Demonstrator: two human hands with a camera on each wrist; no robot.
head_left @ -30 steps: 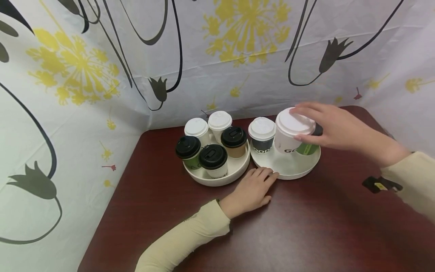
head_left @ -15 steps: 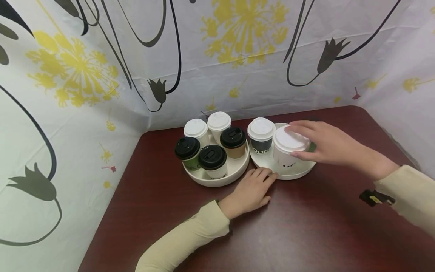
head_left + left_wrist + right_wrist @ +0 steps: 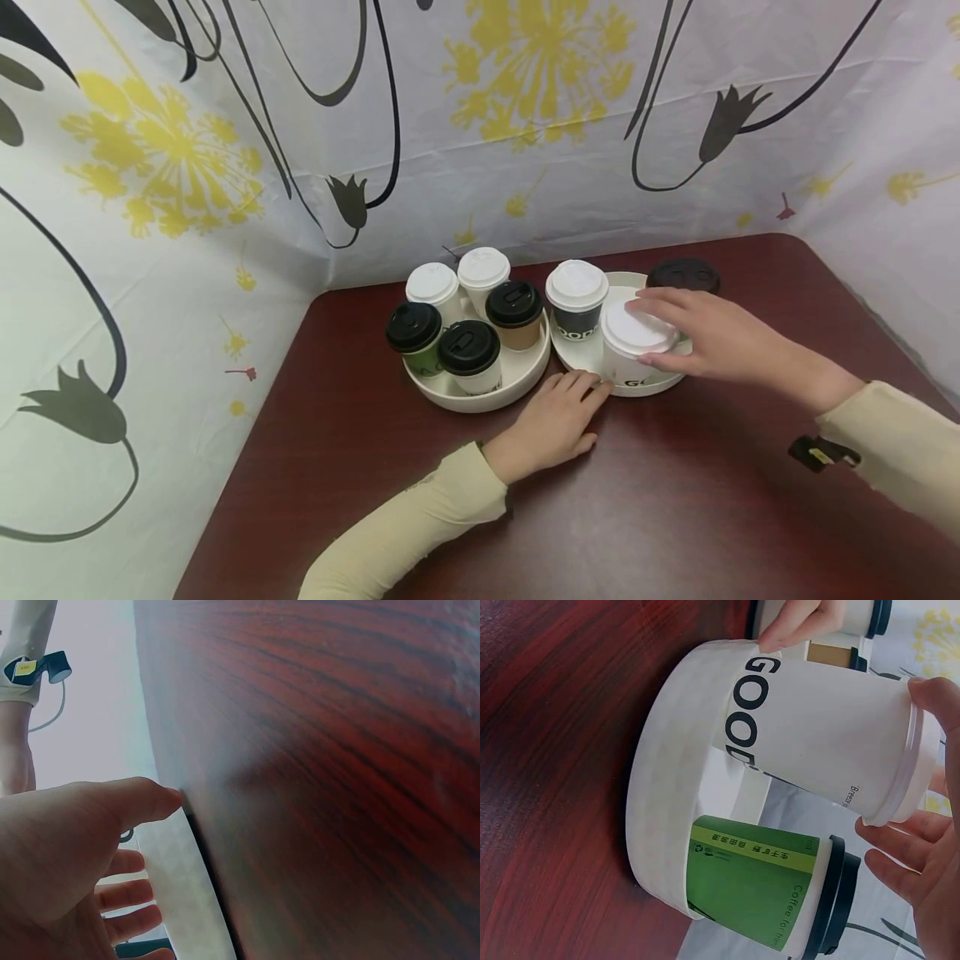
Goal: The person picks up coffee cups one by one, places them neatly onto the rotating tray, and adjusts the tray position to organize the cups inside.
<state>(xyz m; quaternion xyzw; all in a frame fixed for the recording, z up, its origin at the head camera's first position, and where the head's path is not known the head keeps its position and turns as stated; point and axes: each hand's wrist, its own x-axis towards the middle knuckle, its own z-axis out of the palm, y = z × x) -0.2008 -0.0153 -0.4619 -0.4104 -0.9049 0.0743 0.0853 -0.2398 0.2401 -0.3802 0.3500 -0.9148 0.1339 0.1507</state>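
Observation:
My right hand (image 3: 723,337) grips a large white paper coffee cup (image 3: 633,332) by its white lid, thumb on one side and fingers on the other. That cup stands upright within the right round white tray (image 3: 660,772), near its front, with "GOOD" printed low on its side. Behind it is a green coffee cup (image 3: 750,881) with a black lid, partly hidden by my right hand in the head view. A smaller cup (image 3: 577,296) with a white lid and dark band stands at the tray's left. My left hand (image 3: 547,429) lies with relaxed fingers touching the tray's front rim.
A second round white tray (image 3: 480,405) adjoins on the left, holding several lidded cups, such as a black-lidded white one (image 3: 471,358) in front. Both trays sit on a dark red wooden table (image 3: 360,467). A patterned curtain (image 3: 420,100) closes off the back and sides.
My right hand has brought the large white cup down and toward the front of the right tray, uncovering the black lid behind it. My left hand has stayed in place.

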